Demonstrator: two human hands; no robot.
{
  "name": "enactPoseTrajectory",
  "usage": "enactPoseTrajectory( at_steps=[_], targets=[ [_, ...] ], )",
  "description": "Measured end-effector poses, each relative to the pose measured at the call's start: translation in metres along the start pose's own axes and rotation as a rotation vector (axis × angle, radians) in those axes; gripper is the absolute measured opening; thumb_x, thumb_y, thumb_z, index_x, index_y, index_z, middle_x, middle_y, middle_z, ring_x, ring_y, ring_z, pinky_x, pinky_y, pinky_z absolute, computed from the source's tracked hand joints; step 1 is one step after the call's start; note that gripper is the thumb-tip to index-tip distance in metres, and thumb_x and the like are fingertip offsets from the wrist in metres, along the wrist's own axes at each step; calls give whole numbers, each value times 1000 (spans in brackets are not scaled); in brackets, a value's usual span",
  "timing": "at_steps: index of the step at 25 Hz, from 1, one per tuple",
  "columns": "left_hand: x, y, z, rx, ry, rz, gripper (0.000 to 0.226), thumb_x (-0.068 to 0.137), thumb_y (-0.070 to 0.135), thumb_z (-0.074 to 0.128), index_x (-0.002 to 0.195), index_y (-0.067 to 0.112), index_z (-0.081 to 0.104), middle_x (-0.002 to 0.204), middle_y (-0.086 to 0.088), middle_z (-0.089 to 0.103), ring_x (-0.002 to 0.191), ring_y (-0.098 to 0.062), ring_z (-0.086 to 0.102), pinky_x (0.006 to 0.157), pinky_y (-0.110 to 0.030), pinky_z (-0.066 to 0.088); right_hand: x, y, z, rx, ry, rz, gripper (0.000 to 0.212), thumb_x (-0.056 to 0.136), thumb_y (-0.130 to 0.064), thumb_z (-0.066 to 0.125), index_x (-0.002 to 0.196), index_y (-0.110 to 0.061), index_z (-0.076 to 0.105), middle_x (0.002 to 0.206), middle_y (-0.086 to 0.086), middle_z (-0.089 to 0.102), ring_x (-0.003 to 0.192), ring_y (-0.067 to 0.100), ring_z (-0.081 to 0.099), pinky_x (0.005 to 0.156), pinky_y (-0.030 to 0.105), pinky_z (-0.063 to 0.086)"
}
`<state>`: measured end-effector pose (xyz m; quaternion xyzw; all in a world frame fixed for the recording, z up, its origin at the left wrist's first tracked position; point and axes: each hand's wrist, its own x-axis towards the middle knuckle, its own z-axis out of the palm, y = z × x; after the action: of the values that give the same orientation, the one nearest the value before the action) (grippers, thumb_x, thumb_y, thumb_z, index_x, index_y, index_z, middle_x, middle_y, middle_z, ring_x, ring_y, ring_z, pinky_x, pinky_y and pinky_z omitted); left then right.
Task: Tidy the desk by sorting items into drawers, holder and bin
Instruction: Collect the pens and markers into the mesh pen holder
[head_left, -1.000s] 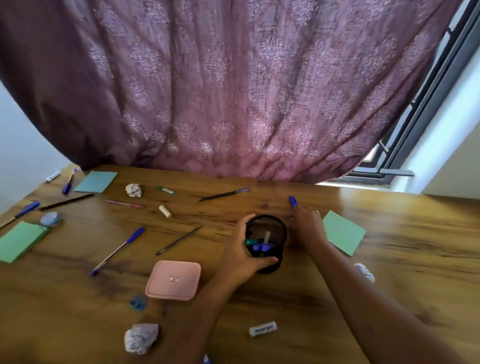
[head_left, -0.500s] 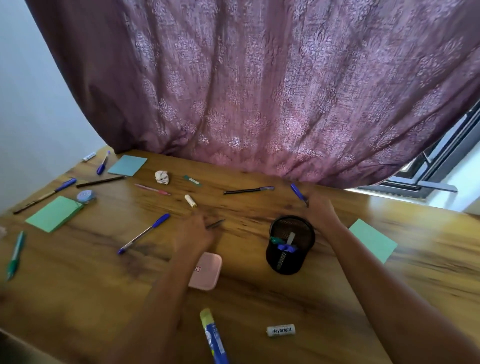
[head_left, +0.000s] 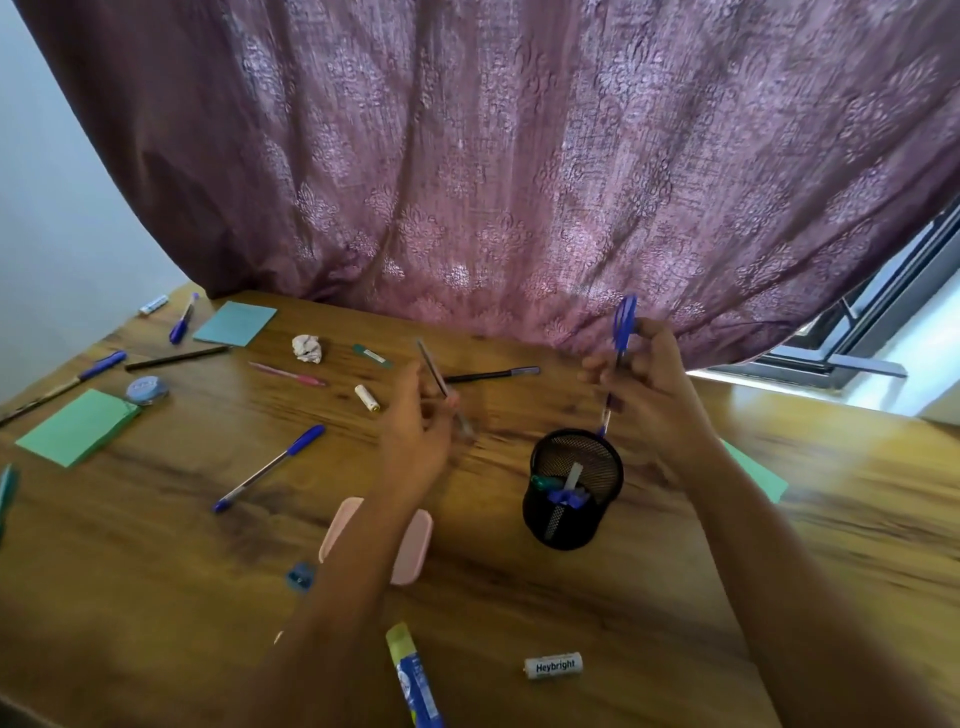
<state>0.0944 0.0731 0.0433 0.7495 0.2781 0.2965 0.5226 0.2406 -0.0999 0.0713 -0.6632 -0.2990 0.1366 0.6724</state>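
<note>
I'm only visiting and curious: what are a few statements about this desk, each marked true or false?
1. The right hand holds a blue pen. True.
2. The black mesh holder lies on its side. False: it stands upright with pens inside.
3. The left hand is empty. False: it holds a thin dark pen.
4. A crumpled paper ball lies on the desk near the curtain. True.

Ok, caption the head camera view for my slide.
Right hand holds a blue pen tip-down at the mesh holder; left hand holds a dark pencil above the littered desk.
</note>
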Motion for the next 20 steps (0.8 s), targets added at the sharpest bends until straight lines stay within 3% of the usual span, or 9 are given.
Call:
enactPoseTrajectory(
  at_steps=[2,4,6,9,12,16,18,20],
  targets=[
    [-8,20,12,-251,-97,109,57,91,-3,53,126,39,38,96,1,63,85,-15,68,72,-26,58,-21,7,-4,-114,-50,-39,68,87,17,48,120,-42,39,96,10,62,95,24,69,82,35,55],
    [-15,24,25,-200,-218,212,73,86,-9,58,128,45,31,93,-2,65,84,-11,69,75,-25,58,-36,14,-5,-197,-83,-44,79,86,17,50,124,-51,36,100,9,63,100,23,68,86,35,54],
    [-19,22,39,-36,-322,258,78,84,-4,64,129,48,27,90,1,66,80,-5,69,77,-23,57,-46,19,-4,-232,-92,-32,73,86,17,50,127,-42,40,103,6,66,100,15,68,85,30,56],
    [-22,20,49,194,-411,344,62,83,8,68,120,43,34,89,3,67,78,0,65,73,-24,56,-53,18,-1,-334,-65,-52,41,84,15,52,112,-14,59,103,-5,68,98,4,66,86,29,56],
    [-19,22,49,303,-463,402,40,87,14,65,108,35,39,84,6,65,74,2,62,68,-24,53,-56,12,0,-434,-83,-98,44,84,10,56,97,-30,68,99,-19,69,98,-2,63,84,14,50],
    [-12,19,45,326,-474,356,16,87,15,64,93,26,53,92,2,66,91,-13,65,81,-40,56,-59,12,1,-480,-126,-105,31,89,0,56,100,-25,72,98,-19,69,97,-6,62,81,10,48],
    [-13,17,43,315,-475,328,8,89,12,62,95,17,63,97,0,68,94,-12,65,85,-36,55,-60,11,2,-478,-126,-82,30,92,-3,55,103,-25,71,100,-18,69,98,-8,61,82,8,47],
    [-19,16,39,290,-483,311,15,91,9,58,102,13,67,102,-1,69,97,-12,65,86,-29,54,-65,7,6,-507,-88,-132,28,93,-6,54,107,-26,70,104,-20,66,100,-13,57,85,4,42]
  ],
)
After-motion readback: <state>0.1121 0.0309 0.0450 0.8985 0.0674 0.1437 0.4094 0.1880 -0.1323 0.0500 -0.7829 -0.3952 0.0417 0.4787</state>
